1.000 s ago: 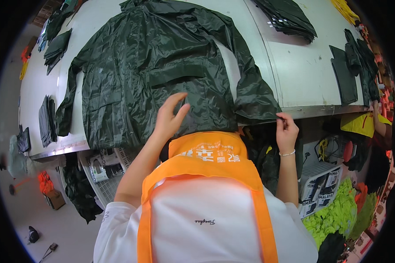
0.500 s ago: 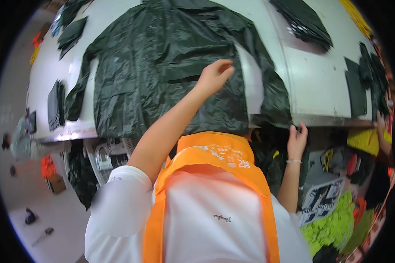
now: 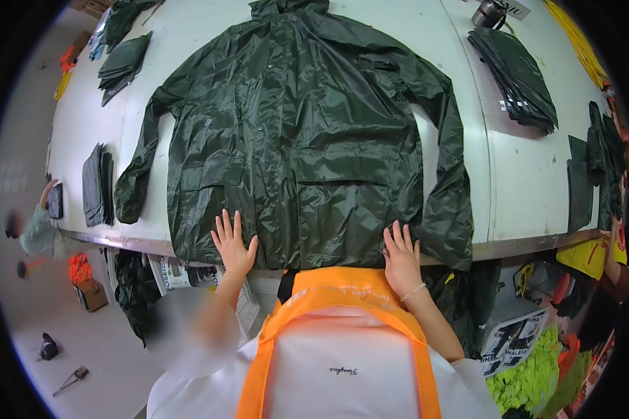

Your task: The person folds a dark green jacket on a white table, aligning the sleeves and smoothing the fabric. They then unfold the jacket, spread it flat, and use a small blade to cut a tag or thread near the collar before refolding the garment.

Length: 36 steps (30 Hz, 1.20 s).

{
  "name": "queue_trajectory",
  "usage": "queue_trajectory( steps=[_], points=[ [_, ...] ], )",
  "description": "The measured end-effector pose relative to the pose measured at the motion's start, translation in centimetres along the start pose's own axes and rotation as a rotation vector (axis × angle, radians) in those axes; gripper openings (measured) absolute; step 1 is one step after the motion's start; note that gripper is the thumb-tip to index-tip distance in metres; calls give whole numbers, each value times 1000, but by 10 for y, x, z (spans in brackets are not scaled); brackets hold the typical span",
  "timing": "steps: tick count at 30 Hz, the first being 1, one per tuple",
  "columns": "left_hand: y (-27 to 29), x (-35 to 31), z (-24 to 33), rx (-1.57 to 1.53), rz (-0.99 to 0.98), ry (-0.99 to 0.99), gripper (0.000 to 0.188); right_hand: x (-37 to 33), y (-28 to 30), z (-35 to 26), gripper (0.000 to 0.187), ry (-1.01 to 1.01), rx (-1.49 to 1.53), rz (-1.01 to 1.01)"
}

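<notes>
A dark green, shiny rain jacket [image 3: 272, 133] lies spread front side up on the white table [image 3: 468, 157], its collar at the far side and its hem at the near edge. Both sleeves stretch down along its sides. My left hand [image 3: 233, 244] rests flat on the hem below the left pocket flap, fingers spread. Near the lower right corner of the jacket body, my right hand [image 3: 402, 257] also lies flat with its fingers stretched out. Neither hand grips the fabric.
Folded dark green garments [image 3: 516, 78] lie at the right, with another stack [image 3: 98, 185] at the left. A metal flask [image 3: 489, 14] stands at the far right. Lime-green cloth [image 3: 531, 370] is heaped below the table. Other people work at both sides.
My left hand has come back from across the jacket to the hem at left. My right hand has left the right sleeve's cuff and moved left onto the hem. More of the jacket's collar shows.
</notes>
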<state>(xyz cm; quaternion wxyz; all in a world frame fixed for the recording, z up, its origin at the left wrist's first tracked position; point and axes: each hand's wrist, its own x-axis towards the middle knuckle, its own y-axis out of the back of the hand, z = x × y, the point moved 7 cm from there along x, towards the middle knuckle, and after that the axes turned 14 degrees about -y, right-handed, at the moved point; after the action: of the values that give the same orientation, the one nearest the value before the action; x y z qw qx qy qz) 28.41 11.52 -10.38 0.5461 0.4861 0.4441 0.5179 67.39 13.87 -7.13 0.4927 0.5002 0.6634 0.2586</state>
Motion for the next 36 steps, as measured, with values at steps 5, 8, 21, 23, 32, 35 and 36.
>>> queue_trajectory(
  steps=[5,8,21,23,32,35,36],
  points=[
    [10,73,-8,-26,51,12,76,76,13,-28,61,-106,-333,221],
    [0,154,-23,-19,149,-7,76,159,33,-33,56,-133,-392,433],
    [39,214,-55,-311,253,-404,67,142,18,-126,44,46,-303,222],
    [29,153,-36,-256,29,-429,71,103,-14,-113,48,-52,-338,167],
    [26,168,-29,-200,204,-375,65,140,28,-109,37,125,-54,373],
    [50,110,-13,-494,242,-386,40,82,14,-136,30,208,223,164],
    [54,84,-8,-527,254,-345,31,58,-6,-144,28,267,223,99]
  ],
)
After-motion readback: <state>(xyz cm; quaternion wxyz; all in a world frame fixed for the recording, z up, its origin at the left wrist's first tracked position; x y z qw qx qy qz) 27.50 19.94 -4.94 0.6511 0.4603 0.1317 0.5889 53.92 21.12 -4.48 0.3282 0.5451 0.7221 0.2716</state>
